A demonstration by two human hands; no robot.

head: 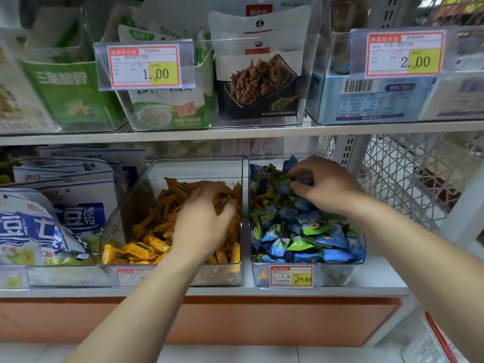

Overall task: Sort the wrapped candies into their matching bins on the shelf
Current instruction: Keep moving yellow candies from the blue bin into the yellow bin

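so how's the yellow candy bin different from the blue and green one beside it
The yellow candy bin holds flat orange-yellow pieces; the blue and green bin holds puffier blue and green packs. The left hand is in the yellow candy bin, while the right hand pinches packs in the blue and green bin. Both are clear bins side by side on one shelf.

Left hand [203,224] is motion-blurred over the yellow candies [146,247], so whether it holds any can't be told; its forearm hides part of that bin's front price tag [128,277], text unreadable. Right hand [324,184] fingertips sink among the blue and green candies [309,237]; which piece they pinch is unclear. White-blue bags [31,226] at shelf's left end are cut by pic edge.
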